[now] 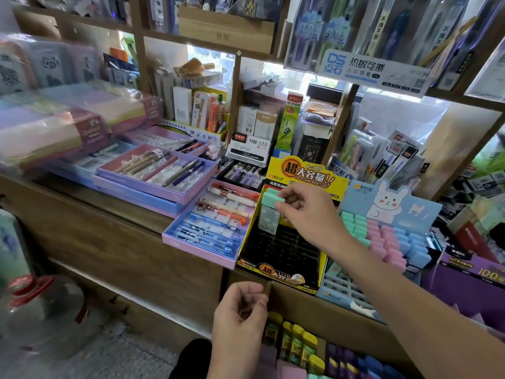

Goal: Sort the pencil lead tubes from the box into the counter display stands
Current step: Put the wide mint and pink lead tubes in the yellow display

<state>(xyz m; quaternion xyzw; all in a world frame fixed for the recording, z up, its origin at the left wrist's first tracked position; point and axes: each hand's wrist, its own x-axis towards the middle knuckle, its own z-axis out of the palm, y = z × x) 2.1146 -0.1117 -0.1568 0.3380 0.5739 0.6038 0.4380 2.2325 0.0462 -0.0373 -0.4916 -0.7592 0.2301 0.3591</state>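
Pinching mint-capped, translucent patterned lead tube (269,216), right hand (308,212) over yellow-black display stand (278,253); left hand (240,313) curled, grip unclear.

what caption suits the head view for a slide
Right hand holds a mint-capped lead tube at the yellow display stand

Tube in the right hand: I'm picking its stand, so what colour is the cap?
Mint green cap on a pale tube; head view.
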